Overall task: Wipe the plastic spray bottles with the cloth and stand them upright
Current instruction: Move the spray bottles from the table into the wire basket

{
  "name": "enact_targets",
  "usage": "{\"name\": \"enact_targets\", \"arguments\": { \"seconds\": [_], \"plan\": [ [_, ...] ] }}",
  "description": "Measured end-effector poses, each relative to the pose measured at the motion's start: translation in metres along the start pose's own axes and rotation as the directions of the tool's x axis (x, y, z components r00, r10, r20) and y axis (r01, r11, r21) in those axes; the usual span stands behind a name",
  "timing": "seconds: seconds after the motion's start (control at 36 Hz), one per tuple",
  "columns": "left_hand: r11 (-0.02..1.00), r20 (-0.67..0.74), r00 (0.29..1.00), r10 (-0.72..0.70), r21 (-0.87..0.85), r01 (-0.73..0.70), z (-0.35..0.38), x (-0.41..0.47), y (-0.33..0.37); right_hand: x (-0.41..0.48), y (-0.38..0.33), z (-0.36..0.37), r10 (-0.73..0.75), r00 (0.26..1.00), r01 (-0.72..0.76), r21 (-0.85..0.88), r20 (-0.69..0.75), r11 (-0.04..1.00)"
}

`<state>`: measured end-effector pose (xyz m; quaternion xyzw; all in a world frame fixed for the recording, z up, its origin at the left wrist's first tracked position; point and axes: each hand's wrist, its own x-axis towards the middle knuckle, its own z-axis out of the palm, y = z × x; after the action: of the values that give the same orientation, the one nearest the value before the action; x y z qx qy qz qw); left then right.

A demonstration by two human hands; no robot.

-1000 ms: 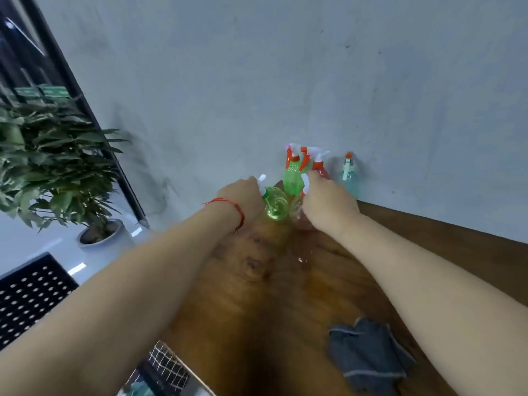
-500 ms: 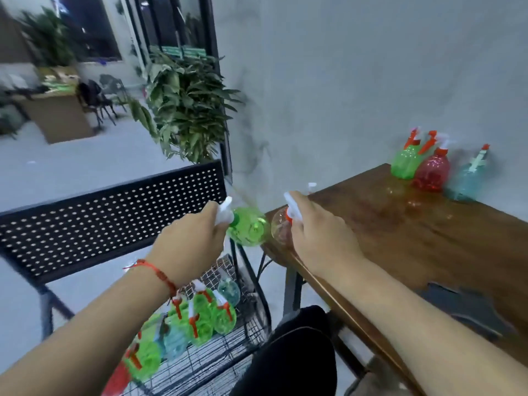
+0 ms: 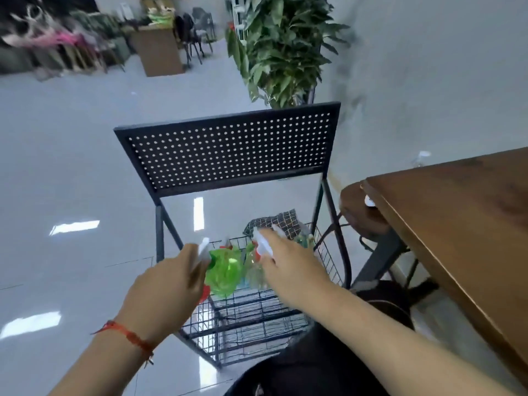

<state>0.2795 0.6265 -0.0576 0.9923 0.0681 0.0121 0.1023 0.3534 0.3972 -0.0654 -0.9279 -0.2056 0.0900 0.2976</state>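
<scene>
Over the wire basket [image 3: 251,321]: left bottle [image 3: 223,271] beside right bottle [image 3: 253,271].
Perforated panel [image 3: 228,150] behind the basket, plant [image 3: 285,47] behind that, table [image 3: 457,224] at right.

PLACE: an open office or lobby-type interior is indicated | FLOOR: a wide glossy pale floor [image 3: 71,167] is seen, lights reflected in it | BACK: a wooden counter [image 3: 160,52] and dark chairs [image 3: 197,32] are set far off | WALL: a large leafy plant [image 3: 283,47] is stood by the grey wall [image 3: 428,67] | NEAR: a black perforated metal cart [image 3: 228,150] is placed near the wooden tabletop [image 3: 463,212]
</scene>
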Motion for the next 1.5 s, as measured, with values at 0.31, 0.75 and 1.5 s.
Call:
{"name": "enact_targets", "arguments": {
  "seconds": [0.31, 0.75, 1.5],
  "plan": [
    [0.956, 0.171, 0.955, -0.243, 0.21, 0.206, 0.061, 0.006, -0.03, 0.042, 0.005, 0.088, 0.072, 0.964, -0.101, 0.105, 0.257, 0.989],
    [0.915, 0.346, 0.848, -0.401, 0.203, 0.349, 0.166, 0.041, -0.051, 0.07, 0.029, 0.182, 0.162, 0.86, -0.193, 0.014, 0.485, 0.981],
    [0.942, 0.218, 0.927, -0.304, 0.214, 0.259, 0.117, 0.047, -0.024, 0.065, 0.047, 0.122, 0.15, 0.924, -0.168, 0.021, 0.351, 0.986]
  ]
}}
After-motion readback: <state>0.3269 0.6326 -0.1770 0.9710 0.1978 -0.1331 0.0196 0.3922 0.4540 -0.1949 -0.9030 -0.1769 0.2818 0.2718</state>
